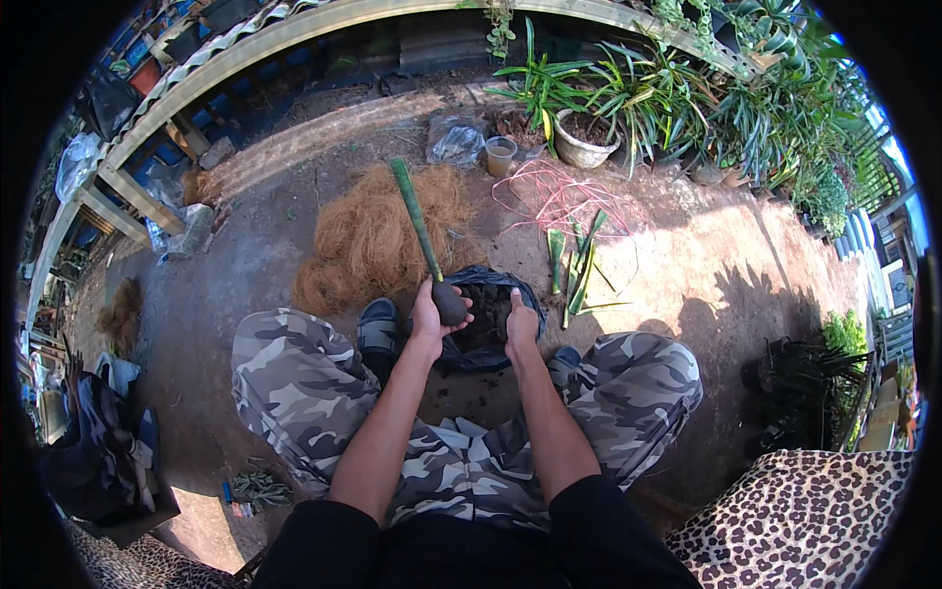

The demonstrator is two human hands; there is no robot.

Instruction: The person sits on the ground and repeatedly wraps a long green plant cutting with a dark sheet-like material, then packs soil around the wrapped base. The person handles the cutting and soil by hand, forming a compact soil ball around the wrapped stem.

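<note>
My left hand (428, 316) is closed around the base of a leaf cutting, a dark, rounded ball of soil (449, 305). From this ball a long, stiff green leaf (416, 218) rises, tilted up and to the left. Just to the right and beneath is a black plastic bag (528, 287) with its mouth spread wide. Dark soil (483, 312) fills it, crumbly on top. Over the bag's right side is my right hand (523, 322), thumb uppermost; its other fingers are mostly hidden below.
Behind the bag lies a heap of brown coir fibre (378, 231). Cut green leaf pieces (581, 265) and tangled pink string (569, 196) are at the right. Farther back stand a plastic cup (499, 155) and a white pot (586, 147) of leafy plants. My sandalled foot (378, 327) is left of the bag.
</note>
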